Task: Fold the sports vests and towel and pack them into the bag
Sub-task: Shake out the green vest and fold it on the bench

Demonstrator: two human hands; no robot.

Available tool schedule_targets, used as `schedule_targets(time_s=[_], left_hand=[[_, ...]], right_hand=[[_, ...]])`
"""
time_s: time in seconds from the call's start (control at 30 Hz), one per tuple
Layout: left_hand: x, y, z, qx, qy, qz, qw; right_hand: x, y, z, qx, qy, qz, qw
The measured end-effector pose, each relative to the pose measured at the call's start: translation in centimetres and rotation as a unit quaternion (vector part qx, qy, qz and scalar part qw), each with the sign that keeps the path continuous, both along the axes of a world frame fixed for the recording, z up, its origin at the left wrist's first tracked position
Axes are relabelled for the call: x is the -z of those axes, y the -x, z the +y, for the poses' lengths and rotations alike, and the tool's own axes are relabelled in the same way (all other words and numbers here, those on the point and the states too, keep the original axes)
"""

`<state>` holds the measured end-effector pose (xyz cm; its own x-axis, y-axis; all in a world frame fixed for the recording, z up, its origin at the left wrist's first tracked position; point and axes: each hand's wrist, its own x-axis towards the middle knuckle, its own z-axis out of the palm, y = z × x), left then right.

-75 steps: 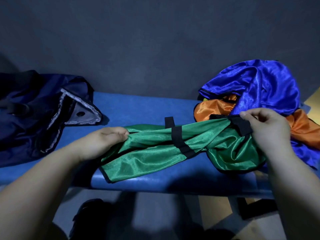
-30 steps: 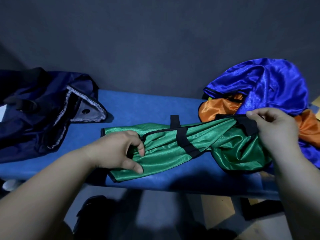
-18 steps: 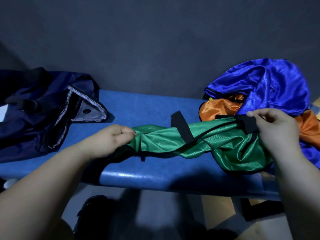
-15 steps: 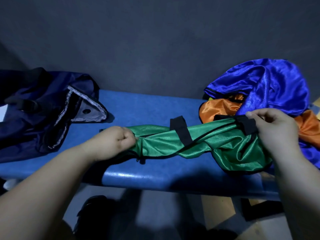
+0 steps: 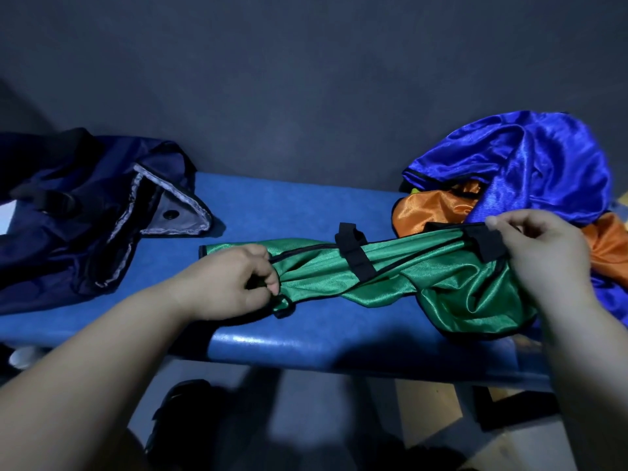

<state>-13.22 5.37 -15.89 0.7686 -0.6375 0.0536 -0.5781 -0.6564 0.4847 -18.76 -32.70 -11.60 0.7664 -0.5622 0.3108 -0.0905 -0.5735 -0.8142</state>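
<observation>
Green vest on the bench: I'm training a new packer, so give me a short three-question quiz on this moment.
1. True or false: the left hand and right hand both grip the green vest.
2. The bag lies at which end of the bench? A left, B right, C middle.
3. Fill in: the ___ vest lies over the orange vest.
Key: 1 true; 2 A; 3 blue vest.

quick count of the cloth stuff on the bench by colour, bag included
green vest: 1
blue vest: 1
orange vest: 1
navy bag: 1
total: 4 that show plainly; a yellow sliver under the blue vest is too hidden to count
</observation>
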Motion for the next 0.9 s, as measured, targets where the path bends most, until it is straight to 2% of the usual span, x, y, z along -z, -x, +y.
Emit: schedule_targets(time_s=[0.07, 0.2, 0.3, 0.43, 0.5, 0.6, 0.7, 0.9], left_hand=[[-0.5, 0.2, -0.3, 0.002, -0.008, 0.009, 1.0], [-0.6, 0.6, -0.7, -0.015, -0.114, -0.038, 0.993], [0.0, 0.2, -0.8, -0.019, -0.08, -0.048, 0.995], [-0.4, -0.1, -0.4, -0.074, 0.07, 0.039, 0.994], [-0.5, -0.4, 0.2, -0.098, 0.057, 0.029, 0.993], [-0.7, -0.3, 0.2, -0.103, -0.018, 0.025, 0.994], [-0.5, 0.0, 0.0, -0.076, -0.017, -0.003, 0.997], [-0.3, -0.2, 0.1, -0.007, -0.029, 0.012, 0.999]], right_hand=[[0.0, 0.0, 0.0, -0.003, 0.002, -0.001, 1.0], [0.1, 0.0, 0.0, -0.007, 0.005, -0.001, 1.0], [0.1, 0.0, 0.0, -0.009, 0.002, -0.007, 1.0], [0.1, -0.1, -0.2, -0.004, 0.001, -0.009, 1.0], [0.1, -0.1, -0.3, -0.003, 0.005, -0.007, 1.0], [0.0, 0.0, 0.0, -0.006, 0.013, -0.007, 1.0], [0.2, -0.1, -0.1, -0.003, 0.017, -0.008, 1.0], [0.2, 0.0, -0.2, -0.004, 0.019, -0.004, 1.0]])
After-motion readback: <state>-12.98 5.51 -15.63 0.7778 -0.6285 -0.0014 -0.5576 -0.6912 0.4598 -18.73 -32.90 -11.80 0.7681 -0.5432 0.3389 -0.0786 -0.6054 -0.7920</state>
